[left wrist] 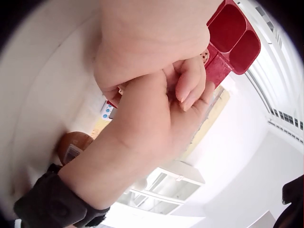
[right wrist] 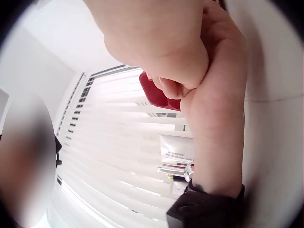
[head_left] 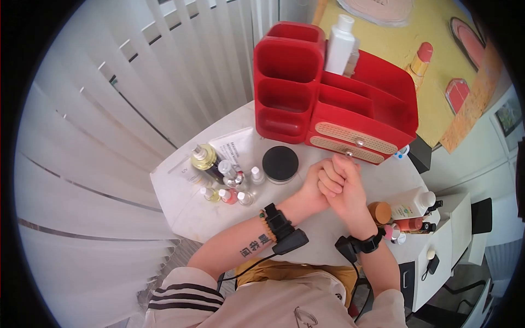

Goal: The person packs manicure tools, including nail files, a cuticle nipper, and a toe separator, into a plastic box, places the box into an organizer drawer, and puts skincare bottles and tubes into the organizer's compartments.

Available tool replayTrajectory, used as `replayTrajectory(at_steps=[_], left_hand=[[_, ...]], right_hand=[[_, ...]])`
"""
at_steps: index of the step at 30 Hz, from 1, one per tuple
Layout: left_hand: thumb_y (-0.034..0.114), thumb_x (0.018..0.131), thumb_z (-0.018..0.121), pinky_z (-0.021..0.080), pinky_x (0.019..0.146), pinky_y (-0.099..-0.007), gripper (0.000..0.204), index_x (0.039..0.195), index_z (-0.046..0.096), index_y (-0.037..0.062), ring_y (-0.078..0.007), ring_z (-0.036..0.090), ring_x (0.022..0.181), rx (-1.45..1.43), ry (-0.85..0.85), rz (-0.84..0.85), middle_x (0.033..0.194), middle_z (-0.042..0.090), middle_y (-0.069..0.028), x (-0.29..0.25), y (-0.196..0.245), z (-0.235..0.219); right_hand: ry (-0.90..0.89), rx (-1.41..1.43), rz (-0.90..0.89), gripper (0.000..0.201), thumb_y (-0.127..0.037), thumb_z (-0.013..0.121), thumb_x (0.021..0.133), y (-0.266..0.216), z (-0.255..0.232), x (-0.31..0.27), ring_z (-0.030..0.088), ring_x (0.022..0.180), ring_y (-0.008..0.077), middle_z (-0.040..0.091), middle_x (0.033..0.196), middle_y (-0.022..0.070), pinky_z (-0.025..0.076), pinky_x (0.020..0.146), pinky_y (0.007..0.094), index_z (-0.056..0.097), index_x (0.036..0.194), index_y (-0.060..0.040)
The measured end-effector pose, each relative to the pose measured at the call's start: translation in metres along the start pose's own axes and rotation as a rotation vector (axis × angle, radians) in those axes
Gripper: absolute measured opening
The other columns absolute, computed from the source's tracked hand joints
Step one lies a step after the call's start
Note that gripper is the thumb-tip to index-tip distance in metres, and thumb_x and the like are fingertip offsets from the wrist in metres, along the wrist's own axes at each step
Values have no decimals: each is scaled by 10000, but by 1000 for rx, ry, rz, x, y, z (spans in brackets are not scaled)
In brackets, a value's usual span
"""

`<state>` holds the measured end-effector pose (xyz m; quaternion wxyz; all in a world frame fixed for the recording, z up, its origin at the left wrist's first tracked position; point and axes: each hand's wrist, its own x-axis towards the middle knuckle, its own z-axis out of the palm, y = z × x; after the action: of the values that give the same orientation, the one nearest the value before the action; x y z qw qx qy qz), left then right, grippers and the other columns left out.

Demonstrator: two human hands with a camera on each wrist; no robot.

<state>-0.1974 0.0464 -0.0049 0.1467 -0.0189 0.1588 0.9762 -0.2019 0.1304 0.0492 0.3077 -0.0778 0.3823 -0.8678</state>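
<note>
Both hands are clasped together above the white table, close in front of the red organizer's drawers (head_left: pixel 355 143). My left hand (head_left: pixel 313 191) comes in from the left and grips my right hand (head_left: pixel 350 188), whose fingers are curled against it. In the left wrist view the left palm (left wrist: pixel 152 42) lies across the right hand (left wrist: pixel 147 109), with curled fingers between them. The right wrist view has the right hand (right wrist: pixel 161 42) overlapping the left hand (right wrist: pixel 221 80). No separate object shows between the palms, though their inner sides are hidden. A black-lidded jar (head_left: pixel 280 164) stands left of the hands.
Several small bottles (head_left: pixel 232 177) stand at the table's left on a white printed packet (head_left: pixel 232 145). A white bottle (head_left: pixel 340 46) stands upright in the red organizer (head_left: pixel 290 87). At right are a brown-lidded jar (head_left: pixel 379 212) and a white pump-type bottle (head_left: pixel 413 205).
</note>
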Motion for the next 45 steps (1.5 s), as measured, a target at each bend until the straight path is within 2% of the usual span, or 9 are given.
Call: replayTrajectory(at_steps=[5, 7, 9, 14, 15, 23, 30, 39, 45], left_hand=[[207, 968, 541, 480, 758, -269, 97, 931, 553, 119, -161, 574, 780, -11, -81, 190, 830, 573, -14, 41, -37, -75], [407, 1008, 570, 479, 736, -370, 358, 742, 509, 175, -196, 565, 779, -140, 26, -141, 792, 601, -41, 51, -26, -73], [394, 1005, 584, 472, 715, -365, 393, 695, 493, 171, -194, 561, 749, -161, 70, -119, 750, 591, -35, 39, -20, -51], [374, 1001, 587, 479, 711, -362, 409, 672, 503, 147, -235, 580, 676, -249, -98, -261, 706, 586, -47, 43, -8, -70], [319, 981, 600, 506, 758, -364, 352, 705, 521, 115, -251, 607, 751, -1, 84, -55, 755, 607, -79, 20, -4, -38], [303, 973, 600, 496, 808, -375, 328, 724, 525, 105, -253, 607, 799, -137, 159, 135, 791, 614, -88, 10, 1, -39], [288, 965, 600, 486, 857, -385, 304, 742, 529, 94, -254, 607, 847, -194, 212, 205, 827, 621, -97, -4, 13, -44], [268, 954, 599, 473, 921, -399, 274, 765, 535, 81, -256, 608, 908, 4, 133, -238, 873, 630, -109, -7, 34, -53], [255, 947, 599, 465, 964, -408, 254, 781, 538, 73, -257, 608, 949, 103, 197, -267, 904, 636, -116, -12, 51, -51]], right_hand=[[-252, -872, -466, 193, -43, 644, 922, -4, 50, -5, 368, 590, -2, 464, 668, -57, 289, 489, 238, 532, 766, -58], [-354, -1183, -434, 161, 10, 730, 822, -23, 108, -11, 558, 733, 138, 525, 771, 25, 451, 640, 302, 577, 847, -34], [-388, -1428, -863, 190, -24, 758, 773, -19, 148, 5, 578, 803, 240, 571, 830, 73, 478, 710, 376, 607, 890, -28], [-641, -1807, -920, 243, -138, 775, 770, 4, 184, 62, 592, 898, 311, 629, 907, 120, 494, 787, 428, 662, 950, -19], [-691, -1956, -842, 247, -176, 772, 787, 9, 187, 71, 609, 909, 311, 654, 899, 124, 504, 803, 431, 682, 952, -15], [-816, -1976, -465, 121, -108, 744, 742, 14, 203, 93, 663, 760, 351, 686, 756, 175, 497, 770, 421, 682, 735, -3], [-835, -2009, -720, 82, -101, 721, 716, 13, 205, 87, 663, 855, 355, 687, 769, 165, 484, 770, 454, 702, 744, -27], [-505, -1861, -1075, 179, -247, 721, 632, -15, 217, 90, 679, 717, 303, 687, 718, 110, 459, 658, 459, 719, 711, -86], [-319, -1744, -1460, 216, -258, 716, 651, -67, 212, 47, 492, 587, 215, 555, 602, 46, 328, 592, 385, 623, 631, -65]])
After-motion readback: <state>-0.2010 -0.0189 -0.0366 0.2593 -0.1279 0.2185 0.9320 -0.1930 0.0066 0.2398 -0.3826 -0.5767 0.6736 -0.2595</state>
